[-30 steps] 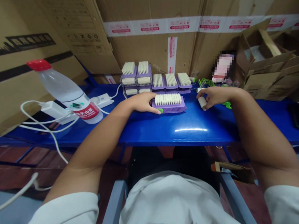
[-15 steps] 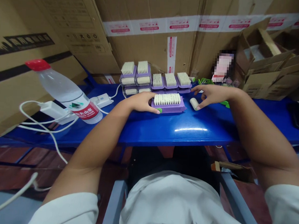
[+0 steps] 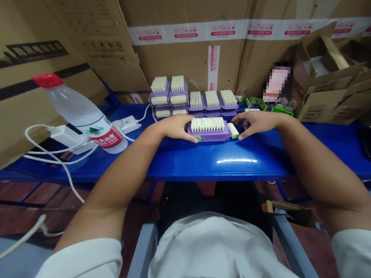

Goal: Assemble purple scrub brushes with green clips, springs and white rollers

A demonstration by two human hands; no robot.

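My left hand (image 3: 177, 126) grips the left end of a purple brush (image 3: 213, 135) with rows of white bristles facing up. A green tip pokes out near my left thumb. Against the brush's right end sits a short white roller (image 3: 233, 129) with a green end cap, tilted; whether it is joined to the brush I cannot tell. My right hand (image 3: 259, 125) is beside the roller, thumb and fingers apart, with no grip on it. Behind the brush stand several similar purple brushes (image 3: 211, 99), some stacked on others at the left.
A red-capped water bottle (image 3: 89, 118) leans over a white power strip (image 3: 126, 125) and cables on the blue table (image 3: 184, 162). Green plastic parts (image 3: 283, 110) lie back right, near opened cardboard boxes (image 3: 329, 95). Large cartons (image 3: 184, 59) form a wall behind.
The white roller has moved left, from apart on the table to the brush's right end. My right hand has shifted slightly left and opened from it. My left hand stays on the brush.
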